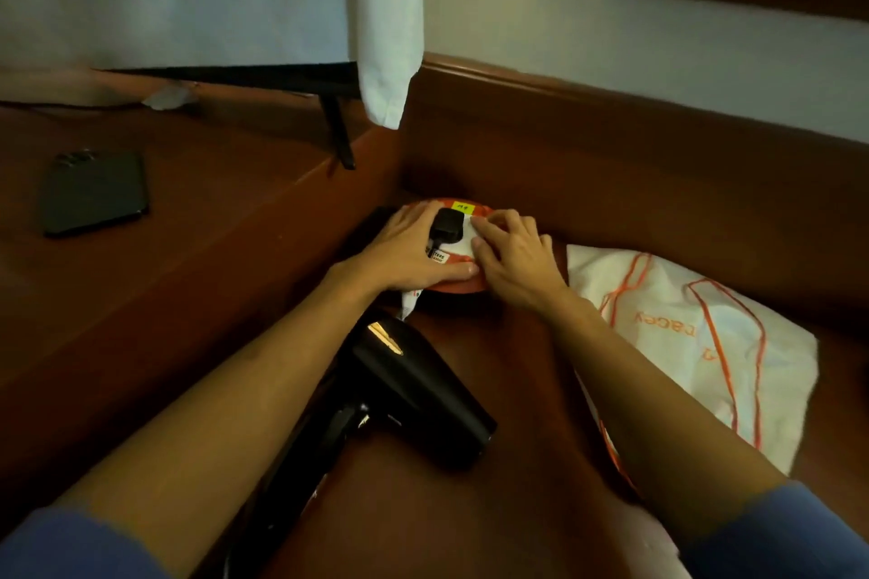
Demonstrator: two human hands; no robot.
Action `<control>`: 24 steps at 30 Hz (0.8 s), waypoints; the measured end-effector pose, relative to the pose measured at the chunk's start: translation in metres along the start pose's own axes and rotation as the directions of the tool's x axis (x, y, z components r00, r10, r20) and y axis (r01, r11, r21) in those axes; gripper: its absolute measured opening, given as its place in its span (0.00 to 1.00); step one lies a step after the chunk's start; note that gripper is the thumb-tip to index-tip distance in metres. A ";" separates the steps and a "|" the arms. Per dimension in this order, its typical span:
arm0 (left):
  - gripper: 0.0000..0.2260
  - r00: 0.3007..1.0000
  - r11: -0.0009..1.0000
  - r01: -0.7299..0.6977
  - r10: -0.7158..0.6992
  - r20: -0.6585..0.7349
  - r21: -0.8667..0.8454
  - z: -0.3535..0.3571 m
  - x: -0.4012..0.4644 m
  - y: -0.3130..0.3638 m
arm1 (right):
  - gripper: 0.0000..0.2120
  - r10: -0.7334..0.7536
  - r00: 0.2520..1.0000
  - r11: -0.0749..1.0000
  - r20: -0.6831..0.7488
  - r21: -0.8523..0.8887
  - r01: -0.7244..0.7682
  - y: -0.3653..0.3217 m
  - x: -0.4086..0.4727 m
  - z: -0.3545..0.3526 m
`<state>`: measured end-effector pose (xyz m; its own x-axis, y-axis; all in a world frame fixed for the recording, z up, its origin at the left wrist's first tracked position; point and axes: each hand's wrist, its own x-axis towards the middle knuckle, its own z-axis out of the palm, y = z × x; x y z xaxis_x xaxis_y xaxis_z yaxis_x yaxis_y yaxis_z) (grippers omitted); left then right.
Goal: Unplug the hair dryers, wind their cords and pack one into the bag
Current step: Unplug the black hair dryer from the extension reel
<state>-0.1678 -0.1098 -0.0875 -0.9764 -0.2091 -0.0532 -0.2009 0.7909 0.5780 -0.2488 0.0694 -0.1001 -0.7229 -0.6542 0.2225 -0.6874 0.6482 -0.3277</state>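
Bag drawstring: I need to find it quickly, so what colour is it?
Orange, looped over the white bag; the head view, the only one, shows the drawstring clearly.

A dark phone point(94, 193) lies on the wooden ledge point(211, 221).

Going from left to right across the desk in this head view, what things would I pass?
Black phone → black hair dryer → white drawstring bag with orange cords.

Your left hand point(408, 249) covers the reel's point(463, 284) nine o'clock half; the hair dryer's point(418, 383) handle hides beneath your forearm.
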 end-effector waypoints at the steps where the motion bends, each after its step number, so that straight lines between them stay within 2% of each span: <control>1: 0.52 1.000 1.000 0.001 -0.001 -0.002 0.014 0.001 0.002 -0.002 | 0.22 -0.009 1.000 1.000 0.000 -0.005 0.009 0.001 0.001 0.001; 6: 0.49 1.000 1.000 -0.019 0.019 -0.001 0.023 -0.005 -0.003 0.005 | 0.22 -0.011 1.000 1.000 0.010 -0.006 0.011 0.003 0.011 -0.005; 9: 0.52 0.999 0.999 0.030 -0.030 -0.015 0.039 -0.010 -0.006 0.007 | 0.25 -0.066 0.997 0.986 0.042 0.159 0.058 -0.010 0.025 -0.020; 11: 0.56 0.996 0.995 0.093 -0.093 -0.008 0.031 -0.009 -0.005 0.002 | 0.31 -0.151 0.977 0.964 0.148 0.240 0.112 -0.021 0.038 -0.030; 13: 0.56 0.995 0.995 0.095 -0.095 0.021 0.009 -0.006 -0.007 0.000 | 0.30 -0.223 0.937 0.969 0.267 0.167 0.183 -0.028 0.050 -0.035; 16: 0.55 0.995 0.996 0.092 -0.092 0.022 0.013 -0.003 -0.010 0.000 | 0.28 -0.232 0.897 0.973 0.375 0.073 0.221 -0.031 0.061 -0.041; 18: 0.56 0.994 0.995 0.104 -0.104 0.015 -0.004 -0.003 -0.009 -0.002 | 0.27 -0.235 0.892 0.970 0.386 0.040 0.238 -0.032 0.064 -0.042; 24: 0.57 0.990 0.989 0.144 -0.143 0.012 -0.024 -0.003 -0.005 0.002 | 0.24 -0.240 0.914 0.970 0.326 0.117 0.213 -0.024 0.062 -0.039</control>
<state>-0.1631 -0.1091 -0.0836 -0.9385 -0.3131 -0.1455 -0.3370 0.7386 0.5839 -0.2798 0.0281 -0.0420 -0.4731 -0.8808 -0.0173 -0.8126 0.4438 -0.3778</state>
